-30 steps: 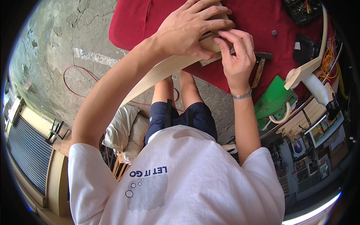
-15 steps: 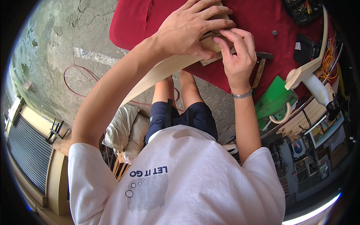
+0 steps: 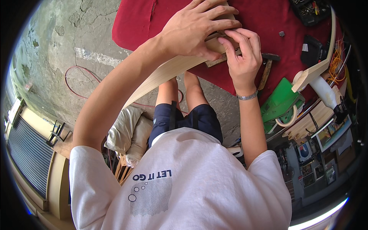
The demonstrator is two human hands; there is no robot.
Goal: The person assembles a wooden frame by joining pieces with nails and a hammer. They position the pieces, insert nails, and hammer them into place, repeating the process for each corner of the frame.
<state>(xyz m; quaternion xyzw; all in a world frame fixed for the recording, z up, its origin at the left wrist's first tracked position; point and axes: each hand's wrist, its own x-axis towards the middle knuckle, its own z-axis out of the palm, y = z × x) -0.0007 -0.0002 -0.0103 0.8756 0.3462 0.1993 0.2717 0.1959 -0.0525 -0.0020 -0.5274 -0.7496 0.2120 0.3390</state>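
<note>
A long pale wooden board (image 3: pixel 163 76) reaches from near my left side over the red-covered table (image 3: pixel 134 23). On its far end my left hand (image 3: pixel 189 30) lies with the fingers spread, pressing on the wood. Close against those fingertips, my right hand (image 3: pixel 245 51) is closed in a pinch at the wood. Whatever sits between its thumb and fingers is hidden or too small to make out. A small wooden piece (image 3: pixel 215 62) shows under the board's edge, partly covered by my hands. Just right of my right wrist lies a hammer (image 3: pixel 265 73) with a wooden handle.
Right of the hammer stand a green tape dispenser (image 3: pixel 281 99) and a curved wooden strip (image 3: pixel 312 74). Farther back are a black tool case (image 3: pixel 312 11), a black battery-like block (image 3: pixel 311 50) and a small grey piece (image 3: pixel 281 33). A red hose (image 3: pixel 71 86) crosses the concrete floor.
</note>
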